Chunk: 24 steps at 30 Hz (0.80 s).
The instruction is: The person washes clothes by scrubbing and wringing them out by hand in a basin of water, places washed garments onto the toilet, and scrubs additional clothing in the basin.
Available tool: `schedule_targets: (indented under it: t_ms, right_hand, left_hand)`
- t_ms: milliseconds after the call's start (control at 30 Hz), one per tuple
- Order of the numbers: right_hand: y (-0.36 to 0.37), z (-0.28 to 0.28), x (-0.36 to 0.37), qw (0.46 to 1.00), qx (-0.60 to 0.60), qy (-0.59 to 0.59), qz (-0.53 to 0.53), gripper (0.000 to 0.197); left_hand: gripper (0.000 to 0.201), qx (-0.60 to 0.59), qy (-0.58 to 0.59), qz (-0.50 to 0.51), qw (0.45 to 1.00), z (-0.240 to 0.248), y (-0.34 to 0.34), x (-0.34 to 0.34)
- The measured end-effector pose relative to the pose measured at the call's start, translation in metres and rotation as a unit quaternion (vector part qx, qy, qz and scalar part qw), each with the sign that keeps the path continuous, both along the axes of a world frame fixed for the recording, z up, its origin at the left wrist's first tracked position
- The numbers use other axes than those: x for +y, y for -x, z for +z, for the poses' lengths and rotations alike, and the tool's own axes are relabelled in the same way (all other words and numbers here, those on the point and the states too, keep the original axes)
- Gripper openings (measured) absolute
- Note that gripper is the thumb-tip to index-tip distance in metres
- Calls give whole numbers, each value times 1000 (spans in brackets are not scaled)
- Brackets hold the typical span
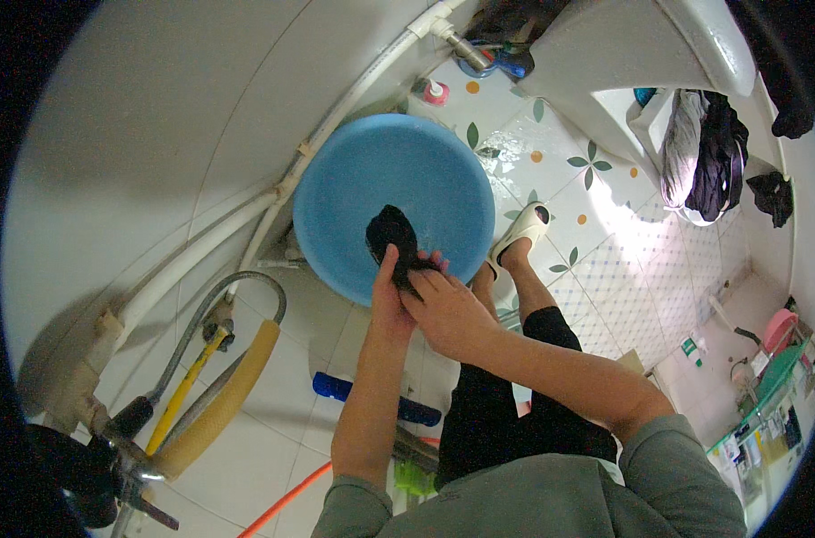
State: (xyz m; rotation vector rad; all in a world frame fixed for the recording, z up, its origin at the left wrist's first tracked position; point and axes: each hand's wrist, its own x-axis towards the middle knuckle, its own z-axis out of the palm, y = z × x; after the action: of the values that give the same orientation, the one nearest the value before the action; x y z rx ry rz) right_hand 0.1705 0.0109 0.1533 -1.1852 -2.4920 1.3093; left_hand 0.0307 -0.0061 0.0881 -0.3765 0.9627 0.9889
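Observation:
A wide blue plastic basin (pixel 336 166) sits below my hands. Over its near side I grip a dark, wet-looking black sock (pixel 391 233), its rounded end pointing away from me. My left hand (pixel 391 291) holds it from the left, thumb laid along the cloth. From the right, my right hand (pixel 450 314) closes on its near end, fingers bunched against the left hand. Part of the sock is hidden between the two hands.
Pipes (pixel 219 220) run along the left wall, with a hose and tap (pixel 219 332) nearby. A blue brush head (pixel 336 387) lies near my legs. Beyond the basin stands a pink-capped bottle (pixel 435 92). Dark and grey clothes (pixel 717 157) hang at the right.

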Motion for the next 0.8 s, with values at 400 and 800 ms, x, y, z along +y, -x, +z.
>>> schedule_targets:
  t_ms: [400, 800]
  right_hand:
    - [-13, -17, 78, 963, 106, -245, 23, 70]
    - [30, -13, 111, 955, -144, 3, 260, 23]
  left_hand:
    - [23, -147, -57, -62, 985, 80, 19, 13]
    - [55, 620, -259, -503, 544, 84, 41, 19]
